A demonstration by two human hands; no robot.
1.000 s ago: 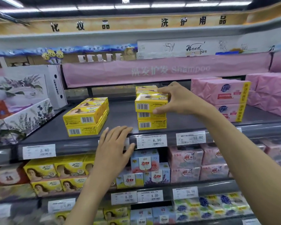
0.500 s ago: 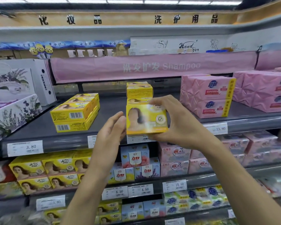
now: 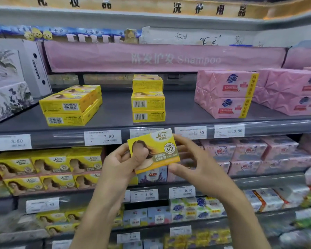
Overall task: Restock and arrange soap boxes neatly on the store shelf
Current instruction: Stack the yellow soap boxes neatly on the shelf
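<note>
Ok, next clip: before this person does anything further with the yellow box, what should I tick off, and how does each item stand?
1. Grip: the left hand pinches the yellow soap box, thumb on its front; the right hand holds its right edge. Ok.
2. Box level: tilted, right side higher. Not ok.
3. Box condition: the front looks intact; the back is hidden. Cannot tell.
4. Free space: the upper shelf is bare between the left yellow stack and the middle yellow stack. Ok.
5. Middle yellow stack: its two barcode boxes sit flush. Ok.
</note>
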